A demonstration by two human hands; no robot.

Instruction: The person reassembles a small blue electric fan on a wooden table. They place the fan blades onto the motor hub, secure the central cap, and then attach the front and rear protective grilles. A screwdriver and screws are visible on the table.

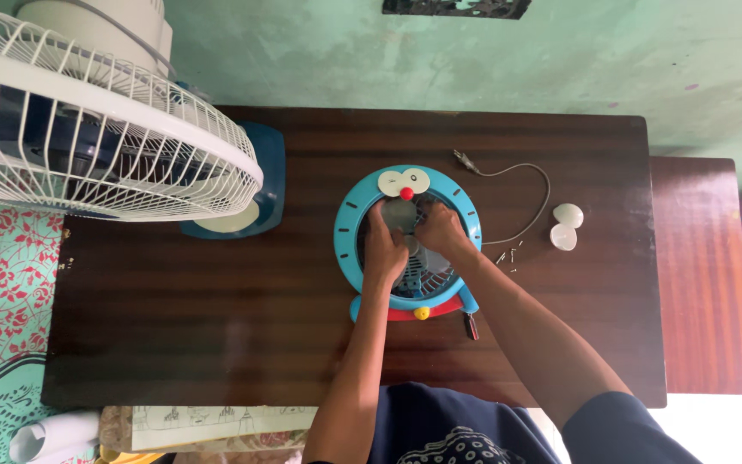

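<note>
Both hands, left [386, 252] and right [440, 230], press curled fingers into the middle of the small blue toy fan [407, 243] lying flat mid-table [173, 309]; it looks light, brittle plastic, best gripped by its rim; loose screws [508, 256] beside; green wall [560, 51] behind.

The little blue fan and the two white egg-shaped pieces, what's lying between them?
In the head view, a thin grey cable curves between the little blue fan and white pieces, with tiny screws nearby.

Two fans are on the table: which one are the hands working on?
The small blue round fan lying flat at the table's middle; left hand and right hand rest inside its ring. The big white-caged fan stands untouched at the left.
</note>
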